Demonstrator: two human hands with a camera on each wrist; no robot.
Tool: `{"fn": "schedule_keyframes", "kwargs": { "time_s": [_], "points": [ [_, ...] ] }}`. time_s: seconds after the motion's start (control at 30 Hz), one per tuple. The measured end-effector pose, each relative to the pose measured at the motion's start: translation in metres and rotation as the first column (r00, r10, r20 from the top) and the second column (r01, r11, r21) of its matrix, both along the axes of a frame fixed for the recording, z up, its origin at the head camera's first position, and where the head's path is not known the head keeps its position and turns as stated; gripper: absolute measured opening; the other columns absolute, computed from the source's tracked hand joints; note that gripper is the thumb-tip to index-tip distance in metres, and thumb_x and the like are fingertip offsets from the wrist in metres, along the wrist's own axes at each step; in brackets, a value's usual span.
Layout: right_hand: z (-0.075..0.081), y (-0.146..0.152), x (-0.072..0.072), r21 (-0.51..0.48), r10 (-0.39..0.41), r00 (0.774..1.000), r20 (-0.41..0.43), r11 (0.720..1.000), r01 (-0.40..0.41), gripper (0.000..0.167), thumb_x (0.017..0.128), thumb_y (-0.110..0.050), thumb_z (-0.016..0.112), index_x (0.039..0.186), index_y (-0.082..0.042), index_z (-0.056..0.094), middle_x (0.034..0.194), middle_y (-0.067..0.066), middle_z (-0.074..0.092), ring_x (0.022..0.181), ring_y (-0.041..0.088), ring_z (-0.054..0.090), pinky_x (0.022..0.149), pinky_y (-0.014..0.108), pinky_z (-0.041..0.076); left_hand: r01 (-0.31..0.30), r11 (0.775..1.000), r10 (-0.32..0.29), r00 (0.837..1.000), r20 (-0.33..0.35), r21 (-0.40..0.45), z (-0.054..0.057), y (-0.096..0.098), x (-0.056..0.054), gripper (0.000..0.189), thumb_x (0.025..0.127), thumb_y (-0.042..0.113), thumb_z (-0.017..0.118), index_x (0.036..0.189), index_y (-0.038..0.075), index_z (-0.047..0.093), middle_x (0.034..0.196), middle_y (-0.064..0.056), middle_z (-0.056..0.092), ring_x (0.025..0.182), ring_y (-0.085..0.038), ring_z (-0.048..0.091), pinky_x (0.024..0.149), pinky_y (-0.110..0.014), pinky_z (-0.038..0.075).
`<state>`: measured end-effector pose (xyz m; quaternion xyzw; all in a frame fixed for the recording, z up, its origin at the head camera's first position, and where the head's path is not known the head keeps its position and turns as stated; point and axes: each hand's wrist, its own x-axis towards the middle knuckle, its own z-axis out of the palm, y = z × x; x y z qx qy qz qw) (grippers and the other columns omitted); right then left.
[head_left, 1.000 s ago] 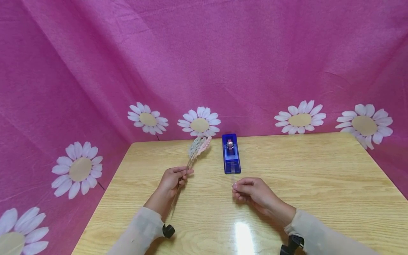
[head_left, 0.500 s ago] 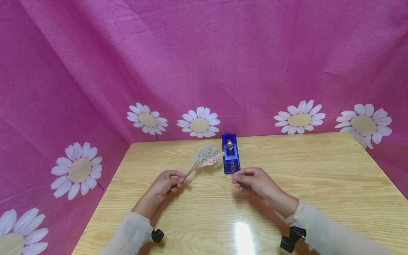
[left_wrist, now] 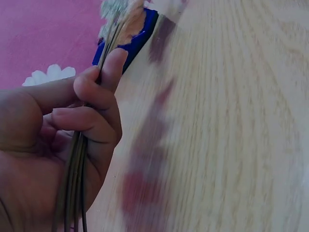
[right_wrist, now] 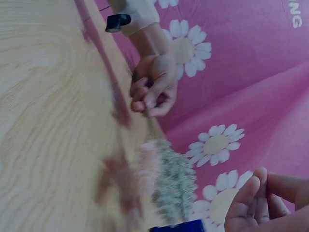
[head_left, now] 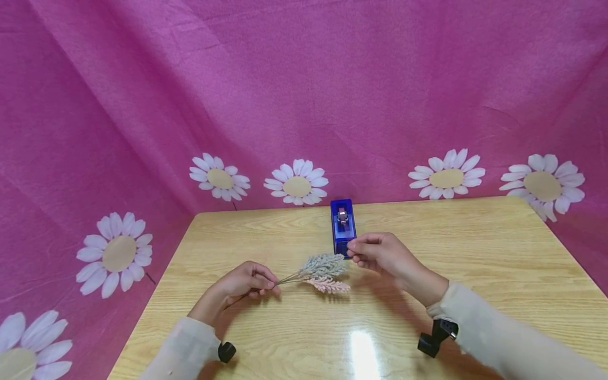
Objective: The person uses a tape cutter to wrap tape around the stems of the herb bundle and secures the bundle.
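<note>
My left hand (head_left: 247, 279) grips a small bunch of flower sprigs, its fingers curled round the thin brown stems (left_wrist: 75, 166) in the left wrist view. The grey-green heads (head_left: 325, 265) and a pink head (head_left: 329, 285) point right, just above the table. My right hand (head_left: 387, 257) is at the near end of a blue tape dispenser (head_left: 343, 227), thumb and forefinger pinched together. In the right wrist view those fingertips (right_wrist: 260, 175) meet; the clear tape between them is too faint to make out now.
The wooden table (head_left: 456, 253) runs up to a pink cloth backdrop (head_left: 361, 105) printed with white daisies. A black camera mount (head_left: 227, 351) sits on the left wrist and another camera mount (head_left: 437, 338) on the right.
The flower heads have swung from pointing away to pointing right, as my left hand moved nearer and left. My right hand has moved up to the dispenser; the tape strip seen earlier has shortened from view.
</note>
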<state>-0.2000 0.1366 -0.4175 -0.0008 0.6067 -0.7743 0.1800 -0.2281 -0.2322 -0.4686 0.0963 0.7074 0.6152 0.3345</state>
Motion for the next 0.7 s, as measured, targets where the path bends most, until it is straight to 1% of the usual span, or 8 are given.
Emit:
{"fn": "schedule_keyframes", "kwargs": {
  "time_s": [0.1, 0.23, 0.3, 0.37, 0.5, 0.6, 0.7],
  "points": [
    [0.008, -0.001, 0.000, -0.019, 0.010, 1.000, -0.024, 1.000, -0.011, 0.011, 0.100, -0.001, 0.065, 0.108, 0.005, 0.070, 0.088, 0.005, 0.075, 0.076, 0.009, 0.070, 0.073, 0.022, 0.059, 0.050, 0.999, -0.050, 0.999, -0.015, -0.006, -0.002, 0.007, -0.001, 0.014, 0.098, -0.004, 0.063, 0.108, -0.008, 0.072, 0.098, -0.020, 0.078, 0.061, -0.007, 0.056, 0.052, -0.020, 0.038],
    [0.013, -0.002, 0.000, -0.027, 0.021, 0.999, -0.037, 0.999, -0.023, 0.010, 0.100, 0.000, 0.064, 0.105, 0.004, 0.071, 0.087, 0.006, 0.075, 0.076, 0.010, 0.070, 0.074, 0.023, 0.059, 0.099, 0.995, -0.100, 0.993, -0.056, -0.023, -0.004, 0.024, -0.004, 0.019, 0.098, -0.004, 0.064, 0.112, -0.016, 0.069, 0.100, -0.025, 0.076, 0.060, -0.007, 0.056, 0.053, -0.020, 0.040],
    [0.013, -0.002, 0.000, -0.028, 0.025, 0.999, -0.038, 0.999, -0.026, 0.010, 0.100, 0.001, 0.063, 0.105, 0.004, 0.071, 0.087, 0.006, 0.075, 0.076, 0.011, 0.070, 0.075, 0.023, 0.059, 0.101, 0.994, -0.104, 0.993, -0.064, -0.037, -0.004, 0.036, -0.005, 0.020, 0.098, -0.004, 0.064, 0.112, -0.017, 0.068, 0.102, -0.027, 0.075, 0.059, -0.007, 0.055, 0.054, -0.021, 0.042],
    [0.013, -0.002, 0.001, -0.027, 0.028, 0.999, -0.040, 0.999, -0.029, 0.011, 0.100, 0.002, 0.063, 0.106, 0.005, 0.071, 0.087, 0.006, 0.075, 0.076, 0.011, 0.070, 0.074, 0.023, 0.059, 0.103, 0.993, -0.106, 0.992, -0.070, -0.053, -0.004, 0.048, -0.008, 0.020, 0.098, -0.004, 0.064, 0.112, -0.017, 0.069, 0.103, -0.028, 0.075, 0.058, -0.007, 0.055, 0.052, -0.021, 0.041],
    [0.012, -0.002, 0.002, -0.031, 0.026, 0.999, -0.037, 0.999, -0.028, 0.009, 0.100, 0.002, 0.064, 0.104, 0.004, 0.071, 0.087, 0.006, 0.075, 0.075, 0.010, 0.070, 0.071, 0.022, 0.059, 0.094, 0.993, -0.100, 0.992, -0.079, -0.077, -0.001, 0.073, -0.011, 0.018, 0.097, -0.004, 0.065, 0.111, -0.014, 0.071, 0.101, -0.024, 0.076, 0.058, -0.008, 0.055, 0.051, -0.021, 0.042],
    [0.012, -0.003, 0.002, -0.018, 0.021, 0.999, -0.034, 1.000, -0.022, 0.007, 0.099, 0.001, 0.065, 0.102, 0.003, 0.071, 0.087, 0.006, 0.075, 0.074, 0.010, 0.069, 0.070, 0.022, 0.059, 0.096, 0.991, -0.106, 0.988, -0.109, -0.094, 0.001, 0.093, -0.013, 0.018, 0.097, -0.004, 0.065, 0.111, -0.014, 0.071, 0.101, -0.023, 0.076, 0.058, -0.007, 0.055, 0.052, -0.021, 0.043],
    [0.010, -0.005, 0.003, 0.006, 0.018, 1.000, -0.025, 1.000, -0.018, 0.007, 0.099, -0.001, 0.067, 0.102, 0.002, 0.072, 0.086, 0.006, 0.075, 0.072, 0.009, 0.069, 0.070, 0.023, 0.059, 0.097, 0.991, -0.109, 0.985, -0.133, -0.094, 0.002, 0.111, -0.013, 0.019, 0.097, -0.005, 0.065, 0.112, -0.014, 0.070, 0.102, -0.026, 0.075, 0.059, -0.007, 0.055, 0.052, -0.022, 0.042]
  ]
}}
